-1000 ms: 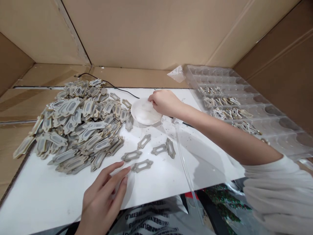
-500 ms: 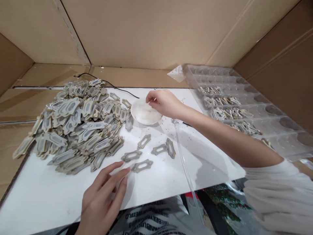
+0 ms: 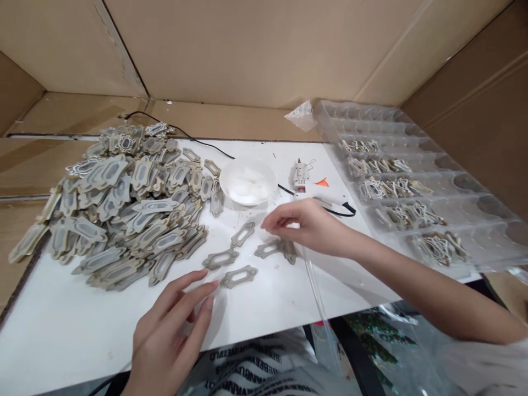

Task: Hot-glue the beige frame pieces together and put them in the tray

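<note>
My left hand [image 3: 173,330] lies flat on the white board [image 3: 82,324], fingers stretched out, its fingertips beside a grey frame-shaped piece [image 3: 238,276]. My right hand [image 3: 309,225] hovers over two more loose frame pieces [image 3: 270,248], thumb and fingers pinched together on something too small to make out. Further loose pieces [image 3: 243,234] lie between the hands. A white round dish [image 3: 248,182] with pale stuff in it stands behind them.
A big heap of grey frame pieces [image 3: 124,198] covers the board's left half. A clear compartment tray [image 3: 412,181] with finished pieces stands at the right. A glue gun [image 3: 313,187] with a black cable lies by the dish. Cardboard walls enclose the space.
My right hand has drawn back from the white dish toward me and now hangs over the loose pieces, uncovering the glue gun. My left hand has stayed put.
</note>
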The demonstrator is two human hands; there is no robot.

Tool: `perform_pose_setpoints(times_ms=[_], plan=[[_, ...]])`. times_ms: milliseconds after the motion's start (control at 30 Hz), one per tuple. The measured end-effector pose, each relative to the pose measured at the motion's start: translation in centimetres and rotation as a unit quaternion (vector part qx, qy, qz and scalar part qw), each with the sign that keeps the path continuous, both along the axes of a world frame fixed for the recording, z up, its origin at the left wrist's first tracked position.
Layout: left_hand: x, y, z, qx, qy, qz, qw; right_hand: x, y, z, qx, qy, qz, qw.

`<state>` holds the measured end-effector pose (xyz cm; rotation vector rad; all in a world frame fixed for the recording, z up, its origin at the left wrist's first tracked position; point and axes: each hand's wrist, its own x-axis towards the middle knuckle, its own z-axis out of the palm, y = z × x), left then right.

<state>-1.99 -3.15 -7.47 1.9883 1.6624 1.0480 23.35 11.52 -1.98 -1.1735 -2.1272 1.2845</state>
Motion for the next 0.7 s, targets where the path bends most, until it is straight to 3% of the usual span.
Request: perform_pose_setpoints(times_ms=[200,367,500,700], plan=[[-0.4,0.2,-0.2,0.012,0.024,-0.014,1.000,0.5,-2.1,-1.3,0.079,-0.102,0.020,0.991],[-0.2,0.1,0.1,0.006,0.025,-0.005,1.000,0.2,-2.1,-2.1,0.101,-0.122,0.007,0.987],[-0.1,0.0,0.1,0.012,0.019,0.001,1.000,0.2,-2.1,-2.3,0.123,-0.123,0.035,0.984],[-0.2,-0.2,0.1,0.016,0.021,-0.001,1.000,0.3,-2.3,-2.1,0.099,-0.105,0.019,0.989]])
